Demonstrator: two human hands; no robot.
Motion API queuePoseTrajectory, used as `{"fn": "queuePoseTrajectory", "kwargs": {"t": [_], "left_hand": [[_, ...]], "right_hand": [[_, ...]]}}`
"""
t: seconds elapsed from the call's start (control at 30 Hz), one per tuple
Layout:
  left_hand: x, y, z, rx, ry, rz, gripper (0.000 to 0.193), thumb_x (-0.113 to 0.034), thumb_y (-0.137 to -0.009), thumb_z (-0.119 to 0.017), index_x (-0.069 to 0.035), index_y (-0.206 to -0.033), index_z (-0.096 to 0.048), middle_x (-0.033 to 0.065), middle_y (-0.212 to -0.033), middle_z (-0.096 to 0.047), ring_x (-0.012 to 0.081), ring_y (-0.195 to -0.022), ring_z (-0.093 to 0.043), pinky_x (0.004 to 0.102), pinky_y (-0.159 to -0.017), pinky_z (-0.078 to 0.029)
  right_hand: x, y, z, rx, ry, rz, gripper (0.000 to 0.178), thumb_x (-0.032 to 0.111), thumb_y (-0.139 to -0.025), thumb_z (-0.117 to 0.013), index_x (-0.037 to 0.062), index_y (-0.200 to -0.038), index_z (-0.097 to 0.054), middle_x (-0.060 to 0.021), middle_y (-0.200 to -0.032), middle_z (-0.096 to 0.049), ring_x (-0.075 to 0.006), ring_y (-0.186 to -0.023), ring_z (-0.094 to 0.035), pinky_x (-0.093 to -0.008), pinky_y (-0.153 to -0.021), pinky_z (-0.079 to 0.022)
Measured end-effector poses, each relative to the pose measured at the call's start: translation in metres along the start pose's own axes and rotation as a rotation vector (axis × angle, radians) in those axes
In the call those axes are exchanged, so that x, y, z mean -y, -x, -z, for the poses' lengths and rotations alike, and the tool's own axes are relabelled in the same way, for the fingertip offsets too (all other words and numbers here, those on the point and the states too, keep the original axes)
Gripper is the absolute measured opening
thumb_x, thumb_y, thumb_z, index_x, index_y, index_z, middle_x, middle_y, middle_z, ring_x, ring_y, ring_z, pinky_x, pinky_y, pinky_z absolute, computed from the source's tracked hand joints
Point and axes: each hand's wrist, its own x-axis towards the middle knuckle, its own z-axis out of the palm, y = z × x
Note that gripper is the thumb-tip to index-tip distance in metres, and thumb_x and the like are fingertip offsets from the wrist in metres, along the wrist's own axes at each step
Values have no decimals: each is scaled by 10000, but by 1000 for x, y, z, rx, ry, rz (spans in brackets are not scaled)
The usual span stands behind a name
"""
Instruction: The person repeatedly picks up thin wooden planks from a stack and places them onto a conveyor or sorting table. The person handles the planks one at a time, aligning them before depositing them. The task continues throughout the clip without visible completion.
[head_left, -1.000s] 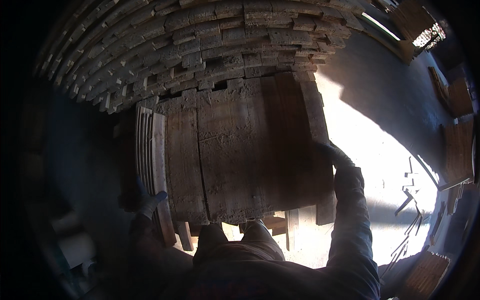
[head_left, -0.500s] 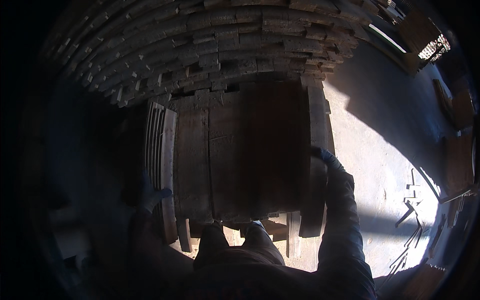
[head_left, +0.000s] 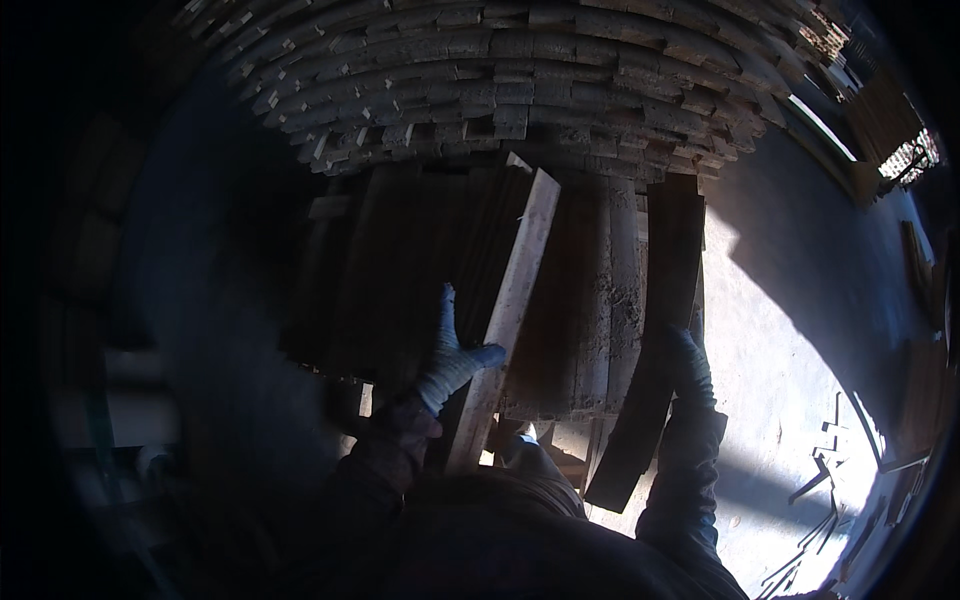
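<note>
My left hand (head_left: 452, 362), in a light glove, is at a stack of narrow wooden boards (head_left: 520, 255) standing on edge. Its thumb hooks over the pale edge of the outer board and a finger stretches along the dark side. The boards lean rightward at their far end. At the right, my gloved right hand (head_left: 688, 362) grips the outer side of a dark wooden board (head_left: 668, 270); its fingers are partly hidden in shadow. Both lie on a bed of wide wooden planks (head_left: 592, 300) in front of me.
Beyond the planks rises a tall layered stack of lumber (head_left: 560, 75). Sunlit concrete floor (head_left: 765, 370) stretches along the right, with thin scraps (head_left: 825, 470) scattered on it. More boards (head_left: 880, 120) stand at the far right. The left side is deep in shadow.
My left hand and the stack of boards have moved right from the left edge, and the stack now slants. The right-hand board has tilted, its near end swinging left. The view has shifted.
</note>
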Motion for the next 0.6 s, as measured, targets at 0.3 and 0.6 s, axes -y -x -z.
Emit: {"fn": "queuePoseTrajectory", "kwargs": {"t": [0.3, 0.6], "left_hand": [[-7, 16, -75, 277, -175, 42, 1178, -604, -812, -728, -69, -1595, -28, 281, -1578, -266, 434, -1442, -314, 502, -1177, -309], [28, 21, -63, 348, -368, -66, 1067, -470, -834, -753, -37, -1581, -127, 275, -1601, -216, 439, -1465, -257, 481, -1202, -256]], "right_hand": [[-53, 44, -91, -235, 1021, 57, 1282, 624, -650, -855, 242, -1611, -97, -334, -1554, -219, -508, -1439, -235, -548, -1144, -301], [-76, 47, -126, -370, 1206, -75, 1162, 629, -649, -841, 241, -1574, -254, -302, -1589, -187, -479, -1478, -178, -505, -1179, -277]]}}
